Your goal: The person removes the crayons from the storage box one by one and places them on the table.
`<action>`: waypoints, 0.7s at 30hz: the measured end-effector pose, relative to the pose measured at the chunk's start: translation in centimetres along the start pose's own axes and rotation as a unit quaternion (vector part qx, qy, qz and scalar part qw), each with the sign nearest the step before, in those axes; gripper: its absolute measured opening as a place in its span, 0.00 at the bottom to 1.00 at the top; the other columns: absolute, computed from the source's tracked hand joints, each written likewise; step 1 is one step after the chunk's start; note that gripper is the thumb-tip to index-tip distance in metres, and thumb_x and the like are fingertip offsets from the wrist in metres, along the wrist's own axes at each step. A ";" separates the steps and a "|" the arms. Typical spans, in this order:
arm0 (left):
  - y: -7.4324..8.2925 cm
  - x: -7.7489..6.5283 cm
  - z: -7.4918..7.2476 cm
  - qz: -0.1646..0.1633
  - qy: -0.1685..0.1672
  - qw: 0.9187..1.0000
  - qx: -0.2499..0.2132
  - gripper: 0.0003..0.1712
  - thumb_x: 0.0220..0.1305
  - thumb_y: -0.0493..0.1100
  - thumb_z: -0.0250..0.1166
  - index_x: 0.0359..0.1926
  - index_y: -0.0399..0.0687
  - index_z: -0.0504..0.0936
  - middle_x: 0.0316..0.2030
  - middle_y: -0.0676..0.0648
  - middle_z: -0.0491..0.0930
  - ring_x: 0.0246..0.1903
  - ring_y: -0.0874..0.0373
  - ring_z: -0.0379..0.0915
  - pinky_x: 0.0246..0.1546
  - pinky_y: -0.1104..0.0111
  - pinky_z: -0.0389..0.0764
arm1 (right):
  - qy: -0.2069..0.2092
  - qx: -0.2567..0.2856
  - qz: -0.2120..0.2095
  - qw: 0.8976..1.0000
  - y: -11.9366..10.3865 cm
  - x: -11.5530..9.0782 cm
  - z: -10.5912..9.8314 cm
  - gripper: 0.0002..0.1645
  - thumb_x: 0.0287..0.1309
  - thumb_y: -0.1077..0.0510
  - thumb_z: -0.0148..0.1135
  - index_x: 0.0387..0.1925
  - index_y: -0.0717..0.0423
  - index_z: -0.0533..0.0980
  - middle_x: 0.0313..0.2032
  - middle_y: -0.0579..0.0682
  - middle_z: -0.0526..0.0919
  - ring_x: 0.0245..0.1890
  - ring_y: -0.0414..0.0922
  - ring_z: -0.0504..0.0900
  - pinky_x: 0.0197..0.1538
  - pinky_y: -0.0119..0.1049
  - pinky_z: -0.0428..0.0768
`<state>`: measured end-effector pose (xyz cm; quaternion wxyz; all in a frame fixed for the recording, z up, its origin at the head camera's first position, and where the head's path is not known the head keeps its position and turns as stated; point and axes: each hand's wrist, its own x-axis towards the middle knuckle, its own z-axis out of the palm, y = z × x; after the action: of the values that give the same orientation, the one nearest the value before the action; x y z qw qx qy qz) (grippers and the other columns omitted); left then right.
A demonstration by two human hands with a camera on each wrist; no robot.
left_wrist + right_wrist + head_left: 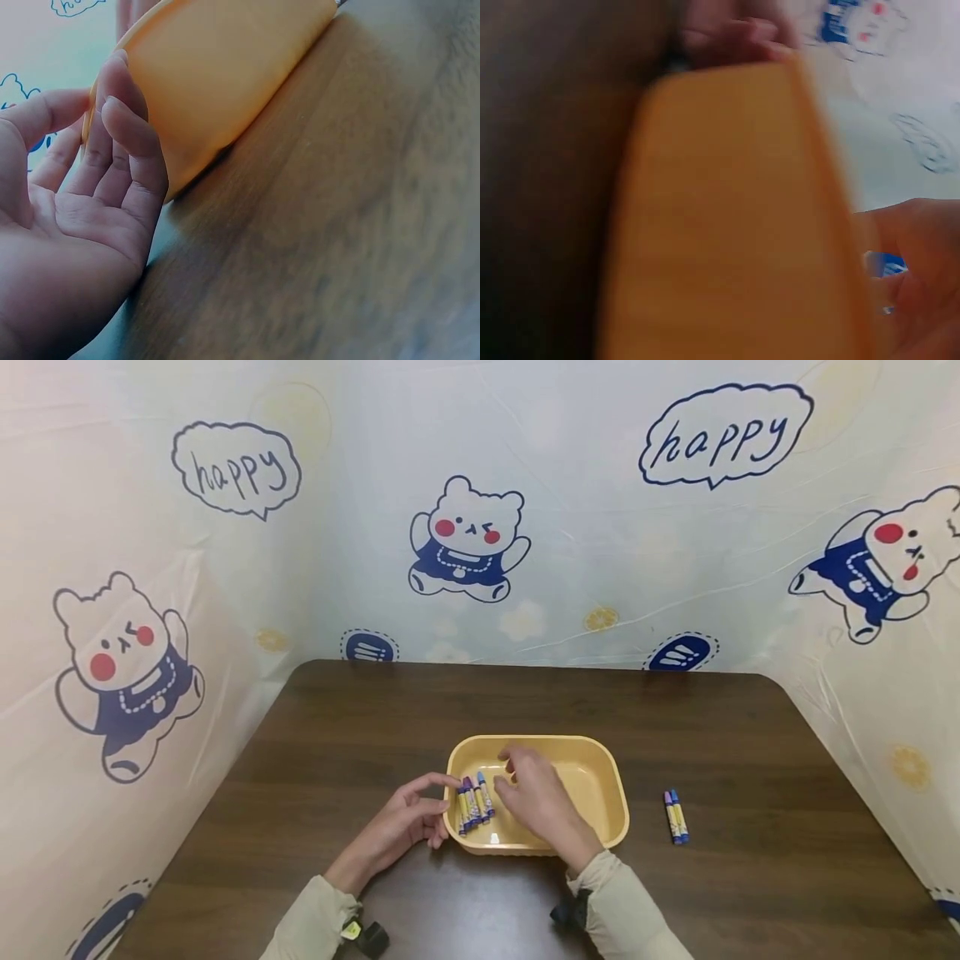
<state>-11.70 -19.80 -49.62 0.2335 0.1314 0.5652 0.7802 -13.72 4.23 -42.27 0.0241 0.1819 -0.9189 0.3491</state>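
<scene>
A yellow plastic basin (592,789) stands on the brown table. Several crayons (473,806) with yellow wrappers and blue ends lie side by side against its left inner wall. My left hand (405,827) holds the basin's left rim, with the thumb and fingers at the edge in the left wrist view. Over the middle of the basin is my right hand (542,797), its fingers bent loosely and nothing seen between them. From the right wrist, the basin's outer wall (720,210) looks blurred and covers much of the view.
Two more crayons (677,817) lie together on the table to the right of the basin. The dark wooden table (360,718) is bordered by a pale printed cloth (585,552) at the back and both sides.
</scene>
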 end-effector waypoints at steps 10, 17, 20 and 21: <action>0.0 -0.3 0.3 -0.012 0.007 1.000 0.000 0.26 0.73 0.37 0.56 0.66 0.30 0.62 0.23 0.48 0.82 0.22 0.59 0.78 0.24 0.69 0.80 | -0.132 -0.100 -0.090 0.982 1.0 -1.0 2.3 0.18 0.64 0.62 0.59 0.54 0.55 0.80 0.47 0.56 0.78 0.46 0.52 0.75 0.48 0.47 0.79; 0.1 -0.1 0.3 -0.010 0.012 1.000 0.006 0.25 0.73 0.38 0.56 0.66 0.32 0.65 0.23 0.48 0.81 0.22 0.58 0.78 0.24 0.68 0.80 | -0.095 -0.083 -0.095 0.987 1.6 -0.7 2.3 0.15 0.61 0.65 0.59 0.48 0.55 0.82 0.41 0.53 0.77 0.43 0.50 0.75 0.44 0.46 0.78; 0.3 0.1 0.4 -0.013 0.012 1.000 0.004 0.26 0.73 0.39 0.56 0.66 0.31 0.63 0.23 0.48 0.81 0.22 0.58 0.78 0.25 0.68 0.81 | -0.077 -0.094 -0.093 0.988 1.9 -0.5 2.5 0.10 0.60 0.65 0.59 0.41 0.55 0.83 0.37 0.51 0.76 0.39 0.49 0.74 0.40 0.43 0.78; 0.3 0.1 0.4 -0.013 0.013 1.000 0.005 0.27 0.73 0.39 0.56 0.66 0.30 0.62 0.23 0.48 0.81 0.22 0.58 0.78 0.24 0.68 0.81 | -0.070 -0.098 -0.089 0.989 2.0 -0.4 2.6 0.08 0.59 0.66 0.59 0.37 0.54 0.83 0.35 0.51 0.75 0.38 0.48 0.73 0.37 0.42 0.77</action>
<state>-11.65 -19.49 -49.19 0.2354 0.1146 0.5735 0.7762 -13.82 4.05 -45.54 0.0085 0.2838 -0.9283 0.2402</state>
